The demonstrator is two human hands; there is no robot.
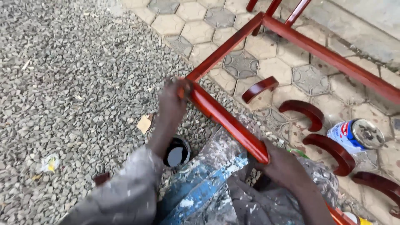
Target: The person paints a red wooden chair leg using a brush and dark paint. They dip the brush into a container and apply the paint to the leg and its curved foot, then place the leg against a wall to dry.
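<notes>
The person works on a glossy red-brown wooden rail (pixel 227 120) that lies across the lap, over paint-spattered trousers (pixel 208 179). The left hand (pixel 173 100) is at the upper end of this rail, near the corner where it meets a larger frame (pixel 329 54) of the same colour. The hand is blurred, so I cannot tell if the fingers close on the rail or only press something against it. The right hand (pixel 283 166) is closed around the lower end of the rail and holds it steady.

The rail between the two hands looks already fully coated and shiny, and the frame beyond it has the same colour. I judge that most of the visible wood is finished; the part below the right hand is hidden.

To the right of the rail I count five curved wooden pieces (pixel 308 112) on the hexagonal paving, all dark red. There is one tin can (pixel 356 135) lying on its side beside them. One small round container with dark liquid (pixel 177 153) stands on the gravel, just left of the rail.
</notes>
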